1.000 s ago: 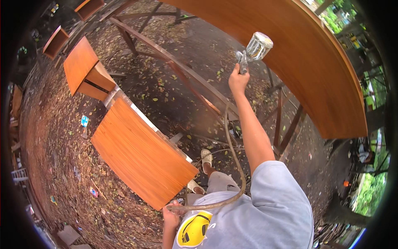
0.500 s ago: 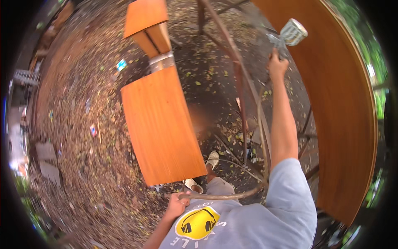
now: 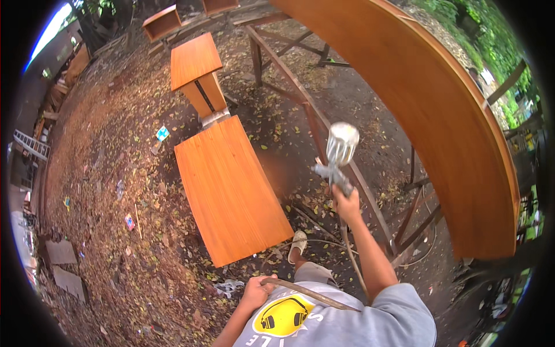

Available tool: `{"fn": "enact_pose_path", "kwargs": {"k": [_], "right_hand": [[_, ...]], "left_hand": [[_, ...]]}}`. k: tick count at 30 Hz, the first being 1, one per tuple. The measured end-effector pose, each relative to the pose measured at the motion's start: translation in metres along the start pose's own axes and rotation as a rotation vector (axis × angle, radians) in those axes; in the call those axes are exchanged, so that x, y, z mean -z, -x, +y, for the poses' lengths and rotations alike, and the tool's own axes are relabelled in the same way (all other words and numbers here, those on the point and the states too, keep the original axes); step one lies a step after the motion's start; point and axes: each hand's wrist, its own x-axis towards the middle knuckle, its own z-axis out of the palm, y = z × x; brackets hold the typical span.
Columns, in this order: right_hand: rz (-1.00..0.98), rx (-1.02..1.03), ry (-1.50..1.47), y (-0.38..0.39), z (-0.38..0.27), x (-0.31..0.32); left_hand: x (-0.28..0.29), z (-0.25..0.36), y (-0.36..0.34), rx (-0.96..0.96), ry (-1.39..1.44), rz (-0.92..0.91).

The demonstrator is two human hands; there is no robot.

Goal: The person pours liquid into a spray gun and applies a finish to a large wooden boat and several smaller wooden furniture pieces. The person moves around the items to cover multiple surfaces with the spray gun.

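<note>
My right hand (image 3: 347, 202) is closed on the grip of a metal spray gun (image 3: 330, 173) with a pale, streaked cup (image 3: 342, 141) on top. The gun is held to the right of an orange-brown wooden panel (image 3: 231, 191), its nozzle end pointing leftward. My left hand (image 3: 255, 292) is closed on a brown hose (image 3: 309, 296) at my waist, below that panel. A second wooden piece (image 3: 193, 61) with a dark vertical strip lies beyond the panel. A long brown board (image 3: 428, 98) rests on a timber frame (image 3: 303, 95) to my right.
Small open wooden boxes (image 3: 162, 23) stand at the back. The ground (image 3: 98, 191) is dirt with fallen leaves, litter and flat grey slabs (image 3: 63, 251). A ladder (image 3: 32, 144) is at the far left, greenery (image 3: 485, 40) at the right. My shoe (image 3: 298, 243) shows below the panel.
My right hand has brought the spray gun down and leftward from in front of the long board toward the smaller panel. The view has swung round; my left hand still grips the hose.
</note>
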Motion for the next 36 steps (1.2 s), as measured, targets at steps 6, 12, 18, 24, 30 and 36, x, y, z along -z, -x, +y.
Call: {"fn": "enact_pose_path", "kwargs": {"k": [6, 12, 18, 24, 30, 36], "right_hand": [[0.105, -0.076, -0.002, 0.193, 0.038, 0.004], [0.146, -0.048, 0.096, 0.338, 0.048, 0.009], [0.139, 0.026, 0.056, 0.408, 0.028, 0.012], [0.062, 0.032, 0.048, 0.443, -0.007, 0.034], [0.087, 0.387, 0.06, 0.508, -0.015, 0.07], [0.193, 0.222, 0.005, 0.652, 0.011, 0.149]], "left_hand": [[0.009, -0.044, 0.057, -0.048, -0.231, -0.09], [0.006, -0.111, 0.086, -0.185, -0.504, -0.184], [0.004, -0.164, 0.106, -0.153, -0.655, -0.085], [-0.011, -0.233, 0.12, -0.597, -0.81, -0.047], [-0.035, -0.265, 0.153, -0.302, -0.876, -0.152], [-0.048, -0.348, 0.139, -0.401, -1.311, -0.174]]}}
